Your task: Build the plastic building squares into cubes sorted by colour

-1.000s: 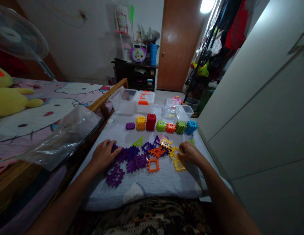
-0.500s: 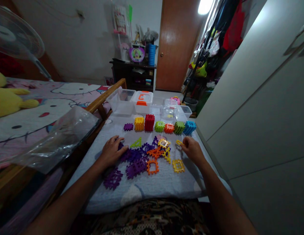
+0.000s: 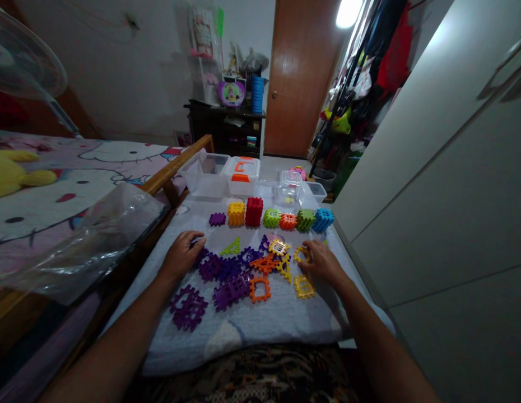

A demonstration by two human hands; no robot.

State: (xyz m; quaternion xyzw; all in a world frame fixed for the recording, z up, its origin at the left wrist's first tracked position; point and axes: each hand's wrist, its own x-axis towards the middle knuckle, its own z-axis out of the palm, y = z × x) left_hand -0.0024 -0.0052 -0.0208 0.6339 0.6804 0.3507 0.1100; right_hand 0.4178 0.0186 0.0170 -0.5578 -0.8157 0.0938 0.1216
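My right hand (image 3: 323, 262) pinches a yellow open-frame toy block piece (image 3: 301, 255), which lies nearly flat at the sheet. Just below it lies a yellow window-pattern piece (image 3: 304, 286). At the left edge of the purple pieces (image 3: 210, 267) is my left hand (image 3: 181, 256), thumb and index finger apart; I see nothing held in it. In the middle lie orange pieces (image 3: 264, 263), an orange square frame (image 3: 259, 289), a yellow triangle (image 3: 284, 268) and a green triangle (image 3: 232, 247). More purple pieces (image 3: 189, 308) lie nearest me on the left.
Behind the loose pieces stands a row of stacks: yellow (image 3: 236, 214), red (image 3: 254, 212), green (image 3: 306, 220) and blue (image 3: 323, 220) among them. Clear plastic boxes (image 3: 205, 176) line the far edge. A wooden rail (image 3: 176, 168) borders the left, a pale cabinet (image 3: 432, 224) the right.
My right hand has lowered the yellow frame piece, turning it flatter toward the sheet. My left hand has drawn back leftward from the purple pieces, its fingers less spread. The view has shifted slightly.
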